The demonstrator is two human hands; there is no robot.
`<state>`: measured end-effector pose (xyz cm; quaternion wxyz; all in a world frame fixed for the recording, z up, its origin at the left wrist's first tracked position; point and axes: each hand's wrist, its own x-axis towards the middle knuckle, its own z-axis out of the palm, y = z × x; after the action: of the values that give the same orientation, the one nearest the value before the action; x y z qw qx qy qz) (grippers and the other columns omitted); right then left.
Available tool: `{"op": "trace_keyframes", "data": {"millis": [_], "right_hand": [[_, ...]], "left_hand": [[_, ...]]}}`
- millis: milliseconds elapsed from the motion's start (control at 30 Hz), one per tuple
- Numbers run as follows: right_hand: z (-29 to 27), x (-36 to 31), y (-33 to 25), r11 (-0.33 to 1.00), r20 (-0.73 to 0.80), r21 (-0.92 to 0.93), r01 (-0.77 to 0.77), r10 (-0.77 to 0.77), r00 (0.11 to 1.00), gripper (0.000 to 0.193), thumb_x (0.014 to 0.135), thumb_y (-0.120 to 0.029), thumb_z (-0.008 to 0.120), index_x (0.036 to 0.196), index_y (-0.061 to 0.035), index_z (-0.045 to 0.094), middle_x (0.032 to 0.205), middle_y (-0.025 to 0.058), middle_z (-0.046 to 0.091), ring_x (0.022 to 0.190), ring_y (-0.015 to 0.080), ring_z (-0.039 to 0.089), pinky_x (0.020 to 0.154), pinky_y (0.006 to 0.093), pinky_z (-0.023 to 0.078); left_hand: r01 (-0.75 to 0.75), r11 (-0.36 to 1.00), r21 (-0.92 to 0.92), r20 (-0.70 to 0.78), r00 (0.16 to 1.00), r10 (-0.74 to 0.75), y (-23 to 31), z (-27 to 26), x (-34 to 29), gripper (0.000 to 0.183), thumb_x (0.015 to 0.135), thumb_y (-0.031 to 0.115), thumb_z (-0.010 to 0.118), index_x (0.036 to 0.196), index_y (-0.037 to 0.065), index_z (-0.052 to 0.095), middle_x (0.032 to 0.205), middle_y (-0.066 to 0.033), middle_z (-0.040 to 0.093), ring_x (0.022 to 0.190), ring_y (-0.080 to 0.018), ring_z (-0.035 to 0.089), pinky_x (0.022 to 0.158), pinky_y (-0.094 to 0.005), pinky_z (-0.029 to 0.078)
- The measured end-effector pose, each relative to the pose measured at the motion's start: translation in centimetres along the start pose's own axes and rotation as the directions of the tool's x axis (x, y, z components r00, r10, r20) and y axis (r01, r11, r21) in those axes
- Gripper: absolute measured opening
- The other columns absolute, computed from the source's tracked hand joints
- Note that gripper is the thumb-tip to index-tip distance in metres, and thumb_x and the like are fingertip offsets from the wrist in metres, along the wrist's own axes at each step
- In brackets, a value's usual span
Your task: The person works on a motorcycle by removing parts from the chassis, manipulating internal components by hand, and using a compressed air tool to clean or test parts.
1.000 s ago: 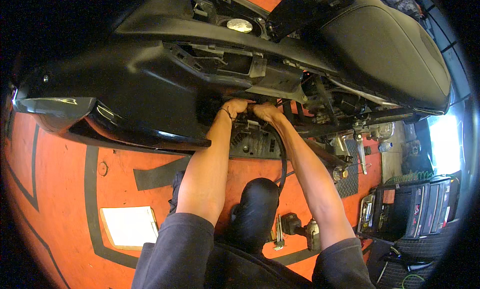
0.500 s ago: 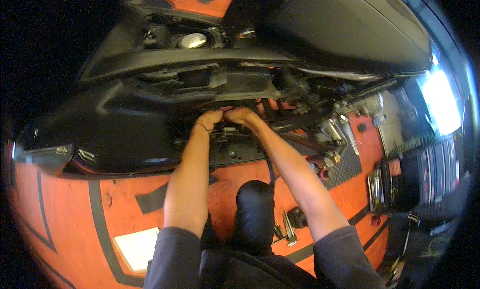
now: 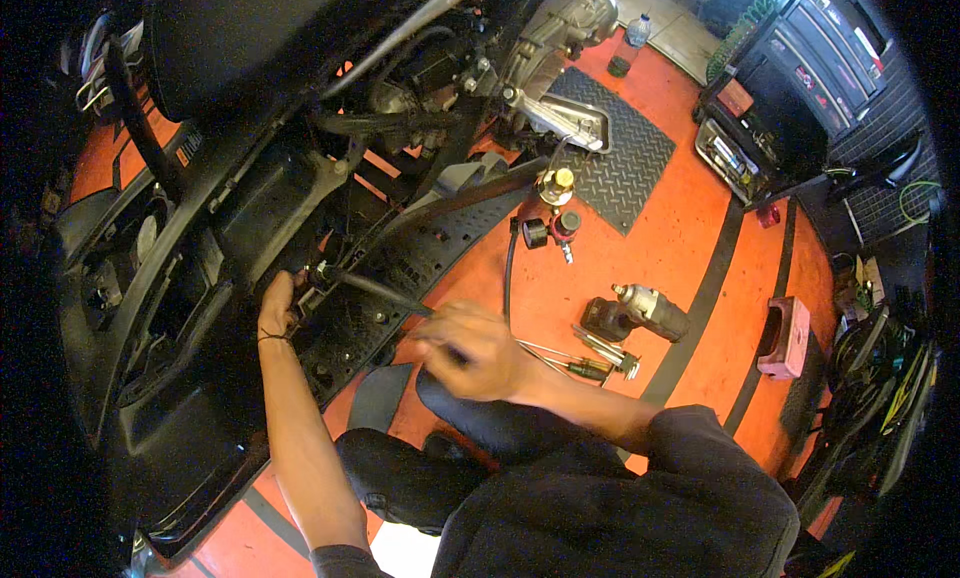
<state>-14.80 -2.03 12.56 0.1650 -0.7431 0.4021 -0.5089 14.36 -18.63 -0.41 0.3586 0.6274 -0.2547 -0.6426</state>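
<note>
Kneeling on orange workshop floor (image 3: 690,228), left hand (image 3: 277,306) on black scooter bodywork (image 3: 260,218); tool cabinet (image 3: 800,68) beyond

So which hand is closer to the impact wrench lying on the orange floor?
The right hand. It hovers blurred over the floor, left of the impact wrench, with screwdrivers between them. The left hand is farther away, up against the scooter's black underside.

Vehicle workshop, impact wrench (image 3: 648,312), tool chest (image 3: 800,73)
</note>
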Motion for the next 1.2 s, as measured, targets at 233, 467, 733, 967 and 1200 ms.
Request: {"op": "trace_keyframes", "data": {"millis": [233, 467, 733, 967, 1200], "right_hand": [[-3.7, -8.8, 19.9, 0.655, -0.251, 0.031, -0.755, 0.737, 0.628, 0.050, 0.072, -0.024, 0.077, 0.111, -0.0024, 0.056, 0.099, 0.0095, 0.063, 0.089, 0.0196, 0.060, 0.078, 0.0343, 0.049], [-5.9, -13.1, 37.2, 0.668, 0.028, 0.450, -0.593, 0.653, 0.757, 0.037, 0.072, -0.025, 0.076, 0.098, -0.0052, 0.058, 0.085, 0.0018, 0.061, 0.073, 0.0131, 0.057, 0.063, 0.0291, 0.047], [1.4, -10.4, 30.2, 0.765, 0.035, 0.353, -0.539, 0.565, 0.824, 0.037, 0.069, -0.012, 0.073, 0.101, 0.0003, 0.058, 0.086, 0.0159, 0.062, 0.082, 0.0286, 0.059, 0.075, 0.0400, 0.046], [6.8, -15.2, 35.9, 0.856, -0.256, 0.204, -0.475, 0.515, 0.818, 0.032, 0.071, -0.011, 0.063, 0.098, 0.0039, 0.054, 0.079, 0.0255, 0.057, 0.071, 0.0437, 0.057, 0.061, 0.0472, 0.047], [4.0, -15.3, 35.5, 0.929, -0.220, -0.172, -0.327, 0.288, 0.932, 0.039, 0.069, -0.011, 0.065, 0.102, 0.0034, 0.049, 0.074, 0.0240, 0.058, 0.059, 0.0416, 0.056, 0.050, 0.0476, 0.045]], "left_hand": [[-0.032, 0.917, 0.397, -0.088, 0.993, 0.073, 4.4, -2.3, -4.0, 0.032, 0.092, 0.029, 0.045, 0.078, 0.007, 0.062, 0.066, -0.0035, 0.052, 0.051, -0.0150, 0.040, 0.048, -0.0339, 0.033], [0.032, 0.706, 0.707, -0.153, 0.982, 0.109, 4.9, 6.2, -6.3, 0.037, 0.094, 0.032, 0.050, 0.068, 0.007, 0.062, 0.055, -0.0025, 0.050, 0.037, -0.0116, 0.029, 0.038, -0.0325, 0.020], [0.060, 0.874, 0.482, -0.275, 0.958, 0.085, 3.8, -5.1, -5.9, 0.035, 0.083, 0.039, 0.057, 0.072, 0.007, 0.064, 0.064, -0.0051, 0.060, 0.045, -0.0138, 0.047, 0.041, -0.0290, 0.031], [-0.007, 0.595, 0.803, -0.247, 0.906, 0.344, 2.8, -7.6, -2.5, 0.044, 0.092, 0.037, 0.046, 0.084, -0.002, 0.065, 0.076, -0.0088, 0.064, 0.067, -0.0193, 0.055, 0.062, -0.0343, 0.042], [-0.164, 0.632, 0.758, -0.121, 0.915, 0.384, 3.2, -2.5, -4.3, 0.043, 0.093, 0.038, 0.050, 0.091, -0.001, 0.067, 0.079, -0.0051, 0.065, 0.070, -0.0173, 0.056, 0.064, -0.0342, 0.043]]}}
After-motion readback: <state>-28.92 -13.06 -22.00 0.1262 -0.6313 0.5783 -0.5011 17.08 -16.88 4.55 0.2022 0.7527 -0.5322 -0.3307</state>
